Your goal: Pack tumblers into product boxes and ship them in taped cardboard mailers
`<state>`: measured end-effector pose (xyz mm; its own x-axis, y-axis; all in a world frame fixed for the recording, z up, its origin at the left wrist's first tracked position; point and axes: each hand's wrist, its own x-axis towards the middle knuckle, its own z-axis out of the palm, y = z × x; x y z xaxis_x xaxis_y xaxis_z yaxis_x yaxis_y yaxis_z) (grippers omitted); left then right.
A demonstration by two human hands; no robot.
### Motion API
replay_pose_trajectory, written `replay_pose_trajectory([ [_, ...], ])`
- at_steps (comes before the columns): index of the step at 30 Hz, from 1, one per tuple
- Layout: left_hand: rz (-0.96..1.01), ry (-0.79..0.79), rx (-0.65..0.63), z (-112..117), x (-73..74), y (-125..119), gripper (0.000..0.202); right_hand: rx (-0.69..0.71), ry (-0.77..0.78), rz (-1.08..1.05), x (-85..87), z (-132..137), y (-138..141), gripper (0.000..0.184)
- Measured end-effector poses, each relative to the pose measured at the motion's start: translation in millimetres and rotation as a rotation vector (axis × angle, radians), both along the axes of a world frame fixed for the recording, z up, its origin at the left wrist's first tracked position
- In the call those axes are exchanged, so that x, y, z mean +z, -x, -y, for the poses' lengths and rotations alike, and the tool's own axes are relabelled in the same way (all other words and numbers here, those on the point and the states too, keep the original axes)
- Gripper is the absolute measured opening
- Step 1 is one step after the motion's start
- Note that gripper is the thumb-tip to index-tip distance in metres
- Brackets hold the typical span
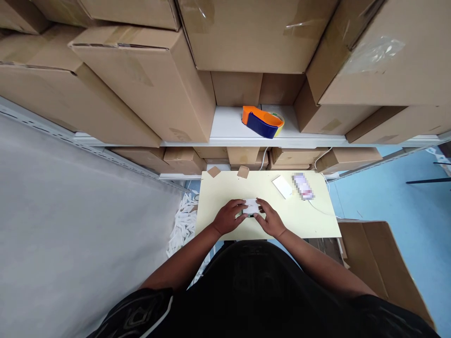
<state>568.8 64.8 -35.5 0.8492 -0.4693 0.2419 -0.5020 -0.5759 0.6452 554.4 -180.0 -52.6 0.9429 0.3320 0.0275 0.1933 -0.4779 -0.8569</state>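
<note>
A small white box (251, 206) with a dark lower edge is at the front middle of the pale yellow table (218, 192). My left hand (229, 217) grips its left side, fingers over the top and thumb at the near edge. On the opposite side my right hand (270, 219) holds it in much the same way. The print on the box top is too small to read. Farther back on the right lie a white flat piece (282, 187) and a blurred-out phone-shaped object (303, 186) with a cable.
Cardboard boxes (137, 80) fill the shelves above and behind the table. An orange and blue tape dispenser (262, 123) sits on the shelf. Two brown cardboard pieces (243, 172) lie at the table's back edge. White paper scraps (181, 225) are heaped left; a large open carton (377, 263) stands right.
</note>
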Motion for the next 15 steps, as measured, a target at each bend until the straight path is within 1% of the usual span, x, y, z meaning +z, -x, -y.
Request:
replay_pose_trajectory([
  [4,0.001,-0.016,-0.015,-1,-1.6,2,0.029,-0.001,0.024,-0.008,-2.8,0,1,0.056],
  [7,0.002,-0.043,-0.022,0,-4.5,4,0.026,0.014,0.074,0.02,-7.2,1,1,0.056],
  [12,-0.003,-0.098,-0.072,0,-6.7,2,0.026,0.063,0.253,0.096,-8.6,6,-4,0.049],
  [15,-0.006,-0.126,-0.096,-1,-6.1,-2,0.027,0.092,0.325,0.101,-6.7,8,-11,0.048],
])
